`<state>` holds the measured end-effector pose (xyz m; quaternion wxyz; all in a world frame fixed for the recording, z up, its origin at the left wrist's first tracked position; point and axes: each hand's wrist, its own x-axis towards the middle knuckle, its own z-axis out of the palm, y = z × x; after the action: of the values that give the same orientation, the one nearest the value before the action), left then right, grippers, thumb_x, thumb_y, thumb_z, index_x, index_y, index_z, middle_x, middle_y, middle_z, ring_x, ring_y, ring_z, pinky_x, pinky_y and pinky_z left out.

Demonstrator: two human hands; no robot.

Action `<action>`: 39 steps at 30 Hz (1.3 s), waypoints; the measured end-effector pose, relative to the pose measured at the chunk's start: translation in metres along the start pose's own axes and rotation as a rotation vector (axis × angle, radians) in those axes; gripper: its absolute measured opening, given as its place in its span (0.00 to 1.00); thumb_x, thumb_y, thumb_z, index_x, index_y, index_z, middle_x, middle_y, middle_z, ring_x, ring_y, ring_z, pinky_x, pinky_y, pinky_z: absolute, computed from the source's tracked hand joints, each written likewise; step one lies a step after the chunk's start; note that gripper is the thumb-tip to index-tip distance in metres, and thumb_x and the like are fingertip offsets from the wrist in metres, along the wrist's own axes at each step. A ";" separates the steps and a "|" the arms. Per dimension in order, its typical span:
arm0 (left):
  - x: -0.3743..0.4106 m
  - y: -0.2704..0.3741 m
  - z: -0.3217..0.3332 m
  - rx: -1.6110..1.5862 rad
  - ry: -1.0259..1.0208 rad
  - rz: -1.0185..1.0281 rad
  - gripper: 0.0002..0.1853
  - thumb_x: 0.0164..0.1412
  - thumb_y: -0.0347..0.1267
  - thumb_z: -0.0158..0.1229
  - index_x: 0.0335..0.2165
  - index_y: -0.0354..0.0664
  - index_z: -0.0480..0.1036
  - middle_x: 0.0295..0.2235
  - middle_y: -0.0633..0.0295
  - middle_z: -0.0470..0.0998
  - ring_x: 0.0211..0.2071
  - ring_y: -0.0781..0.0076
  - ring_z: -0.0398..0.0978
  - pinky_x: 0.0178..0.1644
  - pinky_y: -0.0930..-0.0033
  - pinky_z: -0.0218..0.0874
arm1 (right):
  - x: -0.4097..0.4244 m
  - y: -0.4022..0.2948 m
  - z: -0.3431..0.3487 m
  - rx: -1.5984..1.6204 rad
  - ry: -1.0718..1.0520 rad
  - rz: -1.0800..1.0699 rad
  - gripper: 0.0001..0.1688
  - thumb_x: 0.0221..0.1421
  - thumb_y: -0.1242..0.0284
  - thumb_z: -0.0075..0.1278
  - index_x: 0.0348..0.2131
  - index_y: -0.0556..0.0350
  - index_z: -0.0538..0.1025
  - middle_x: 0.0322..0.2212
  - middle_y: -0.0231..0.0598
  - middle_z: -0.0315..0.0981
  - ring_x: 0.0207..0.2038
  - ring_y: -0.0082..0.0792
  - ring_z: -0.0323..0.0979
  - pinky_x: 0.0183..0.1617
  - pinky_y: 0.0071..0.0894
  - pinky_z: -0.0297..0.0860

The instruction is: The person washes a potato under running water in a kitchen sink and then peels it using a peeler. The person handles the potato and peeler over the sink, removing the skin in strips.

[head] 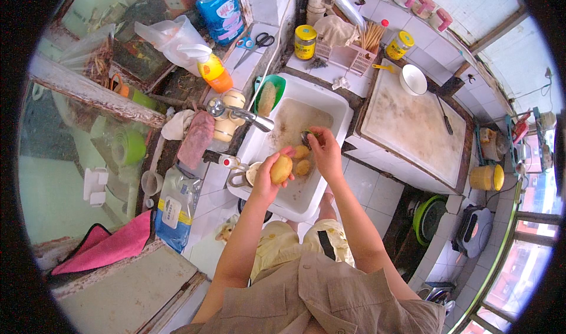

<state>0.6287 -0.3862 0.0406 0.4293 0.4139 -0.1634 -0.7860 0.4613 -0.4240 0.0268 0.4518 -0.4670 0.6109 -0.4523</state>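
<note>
My left hand (267, 179) holds a yellow-skinned potato (281, 169) above a white sink basin (294, 203). To its right and a little higher, my right hand (326, 150) pinches a small dark green item (306, 135), too hidden by the fingers to name. Two more potatoes, one (301, 151) above the other (302, 168), lie in the dirty basin between the hands. A chrome faucet (254, 116) reaches over the basin's left edge. A green scoop (279, 86) with a loofah (266, 99) in it rests in the upper left corner of the basin.
Right of the basin, a stained cutting board (398, 117) bears a white bowl (413, 80) and a knife (445, 115). An orange spray bottle (215, 74), scissors (256, 47) and a pink cloth (196, 139) lie to the left. A strainer (253, 174) sits at the basin's left edge.
</note>
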 end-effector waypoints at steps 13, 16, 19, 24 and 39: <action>0.000 -0.005 -0.013 -0.121 0.003 0.052 0.20 0.61 0.44 0.43 0.46 0.43 0.65 0.43 0.53 0.72 0.24 0.69 0.73 0.21 0.76 0.62 | 0.008 0.046 0.022 0.410 -0.104 0.140 0.10 0.59 0.72 0.45 0.40 0.59 0.69 0.29 0.32 0.70 0.34 0.21 0.68 0.37 0.20 0.65; 0.000 -0.004 -0.013 -0.191 0.078 0.017 0.20 0.62 0.46 0.43 0.42 0.42 0.66 0.40 0.55 0.73 0.27 0.67 0.75 0.26 0.73 0.66 | 0.002 0.034 0.020 0.313 -0.091 0.084 0.10 0.59 0.72 0.46 0.40 0.58 0.69 0.28 0.30 0.70 0.30 0.20 0.67 0.34 0.20 0.65; 0.000 -0.007 -0.011 -0.205 0.173 0.002 0.20 0.62 0.47 0.42 0.41 0.42 0.66 0.36 0.56 0.74 0.29 0.67 0.76 0.30 0.72 0.68 | -0.018 -0.002 0.014 0.347 -0.164 0.140 0.10 0.59 0.71 0.47 0.40 0.57 0.70 0.27 0.29 0.70 0.27 0.20 0.67 0.31 0.20 0.65; -0.010 -0.002 0.003 -0.111 0.153 -0.044 0.21 0.63 0.49 0.37 0.37 0.44 0.67 0.26 0.61 0.75 0.24 0.69 0.74 0.22 0.74 0.63 | -0.046 -0.023 0.015 0.157 -0.233 -0.045 0.10 0.58 0.70 0.47 0.38 0.58 0.70 0.26 0.36 0.72 0.27 0.24 0.70 0.31 0.24 0.67; -0.020 -0.013 0.001 -0.163 0.147 -0.046 0.13 0.61 0.45 0.42 0.33 0.53 0.68 0.24 0.68 0.73 0.21 0.76 0.71 0.17 0.76 0.60 | -0.063 -0.060 0.010 -0.164 -0.282 -0.262 0.11 0.55 0.72 0.51 0.37 0.60 0.69 0.25 0.43 0.73 0.26 0.27 0.73 0.30 0.25 0.68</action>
<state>0.6265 -0.3632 0.0439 0.4540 0.4377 -0.0573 -0.7739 0.4903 -0.3724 0.0919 0.4308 -0.6364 0.5103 -0.3860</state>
